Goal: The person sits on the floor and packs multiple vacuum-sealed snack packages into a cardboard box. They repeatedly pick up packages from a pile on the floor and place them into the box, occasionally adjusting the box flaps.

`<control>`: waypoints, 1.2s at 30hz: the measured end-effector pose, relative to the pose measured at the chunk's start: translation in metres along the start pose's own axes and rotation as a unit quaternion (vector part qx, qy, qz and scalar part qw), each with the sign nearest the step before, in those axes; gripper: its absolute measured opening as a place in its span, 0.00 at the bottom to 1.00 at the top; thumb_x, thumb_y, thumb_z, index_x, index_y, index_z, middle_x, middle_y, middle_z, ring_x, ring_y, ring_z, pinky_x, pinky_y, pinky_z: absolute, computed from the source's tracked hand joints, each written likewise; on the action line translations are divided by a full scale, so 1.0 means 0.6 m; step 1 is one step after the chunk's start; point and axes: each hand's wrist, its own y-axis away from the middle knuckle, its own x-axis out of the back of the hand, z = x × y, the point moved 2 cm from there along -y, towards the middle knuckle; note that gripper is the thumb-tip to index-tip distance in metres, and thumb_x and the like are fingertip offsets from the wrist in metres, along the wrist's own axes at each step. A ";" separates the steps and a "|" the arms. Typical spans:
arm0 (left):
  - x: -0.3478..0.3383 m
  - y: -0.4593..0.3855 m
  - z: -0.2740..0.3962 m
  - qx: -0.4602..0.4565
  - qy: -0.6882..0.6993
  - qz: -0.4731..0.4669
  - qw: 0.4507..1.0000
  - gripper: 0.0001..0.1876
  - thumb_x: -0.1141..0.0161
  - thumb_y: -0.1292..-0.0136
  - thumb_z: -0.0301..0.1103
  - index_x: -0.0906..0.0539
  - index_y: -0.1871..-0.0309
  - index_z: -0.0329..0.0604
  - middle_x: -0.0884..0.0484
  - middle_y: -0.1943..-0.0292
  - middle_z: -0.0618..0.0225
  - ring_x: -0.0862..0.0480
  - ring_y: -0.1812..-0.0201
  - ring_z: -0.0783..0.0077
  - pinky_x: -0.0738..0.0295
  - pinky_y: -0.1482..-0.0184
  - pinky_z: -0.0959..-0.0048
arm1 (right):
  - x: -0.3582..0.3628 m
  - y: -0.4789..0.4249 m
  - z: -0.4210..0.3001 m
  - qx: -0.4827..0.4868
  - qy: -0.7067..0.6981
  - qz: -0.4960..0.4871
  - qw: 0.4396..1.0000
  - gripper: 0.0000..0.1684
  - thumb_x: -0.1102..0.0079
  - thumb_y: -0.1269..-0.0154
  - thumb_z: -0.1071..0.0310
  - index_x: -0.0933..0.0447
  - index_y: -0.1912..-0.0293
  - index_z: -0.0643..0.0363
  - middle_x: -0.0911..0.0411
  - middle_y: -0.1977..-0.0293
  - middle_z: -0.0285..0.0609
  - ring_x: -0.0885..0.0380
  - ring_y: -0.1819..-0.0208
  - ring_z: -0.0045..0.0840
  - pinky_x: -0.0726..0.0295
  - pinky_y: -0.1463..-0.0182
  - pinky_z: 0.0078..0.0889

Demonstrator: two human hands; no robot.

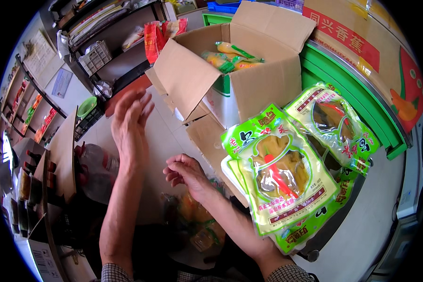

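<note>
My left hand (131, 123) is raised over the floor left of an open cardboard box (268, 84), blurred by motion, its fingers apart and nothing seen in it. Lower down, my right hand (185, 174) has its fingers loosely curled, nothing seen in them; its forearm passes beside a stack of packets. The upper packet of pickled vegetables (282, 169) has a green and cream wrapper with a red chilli. Another pickle packet (338, 123) lies behind it. Inside the box are yellow and green plastic packets (232, 58). More packets (197, 211) are dimly visible below my right hand.
A green counter or drawer edge (338, 81) stands right of the box, with a printed fruit carton (366, 46) on it. At left are a large clear plastic bottle (98, 172), a green bowl (87, 106) in a black crate, and shelves with a white basket (95, 58).
</note>
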 end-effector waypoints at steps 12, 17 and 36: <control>0.342 0.277 -0.310 0.225 0.009 0.380 0.897 0.11 0.47 0.40 0.15 0.22 0.54 0.34 0.18 0.59 0.57 0.16 0.61 0.62 0.16 0.59 0.69 | 0.019 -0.016 0.004 0.045 0.041 0.081 0.995 0.07 0.43 0.34 0.69 0.24 0.57 0.59 0.17 0.68 0.42 0.19 0.71 0.23 0.20 0.69 0.27; 0.403 0.395 -0.420 0.419 -0.182 0.382 0.803 0.10 0.43 0.40 0.23 0.22 0.54 0.38 0.20 0.65 0.65 0.20 0.68 0.70 0.24 0.66 0.71 | 0.017 -0.016 -0.001 0.047 0.083 0.093 0.991 0.07 0.44 0.32 0.69 0.24 0.56 0.59 0.17 0.66 0.43 0.19 0.69 0.23 0.20 0.65 0.26; 0.442 0.510 -0.710 0.335 -0.496 -0.183 0.780 0.25 0.35 0.46 0.37 0.28 0.47 0.39 0.25 0.45 0.48 0.23 0.45 0.40 0.26 0.46 0.49 | -0.005 -0.027 0.019 -0.013 0.132 0.087 0.987 0.11 0.45 0.30 0.71 0.24 0.51 0.65 0.18 0.65 0.45 0.21 0.69 0.21 0.23 0.65 0.24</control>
